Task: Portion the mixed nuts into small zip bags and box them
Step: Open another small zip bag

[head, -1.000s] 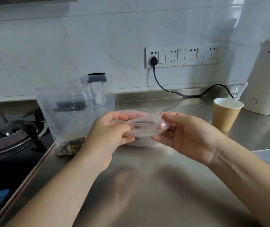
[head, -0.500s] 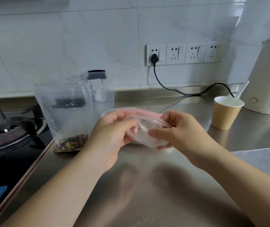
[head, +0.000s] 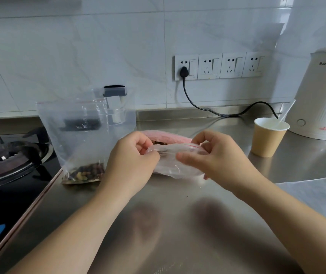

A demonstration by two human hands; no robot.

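A small clear zip bag (head: 171, 165) with a red seal line hangs just above the steel counter (head: 178, 224). My left hand (head: 130, 161) pinches its left top edge and my right hand (head: 211, 157) pinches its right top edge. The bag looks empty. Behind it lies a pink container (head: 166, 136) with mixed nuts showing inside. To the left stands a large clear zip bag (head: 85, 133), upright, with mixed nuts (head: 84, 174) at its bottom.
A paper cup (head: 267, 137) with a white spoon stands at the right, a white kettle (head: 322, 93) behind it. A gas hob (head: 9, 161) borders the counter on the left. Clear plastic sheeting (head: 320, 196) lies at the right edge. A black cord (head: 207, 110) runs along the back.
The small bag turned from flat and stretched to mouth-up. Both hands shifted their grip along its top edge and the fingers curled in closer.
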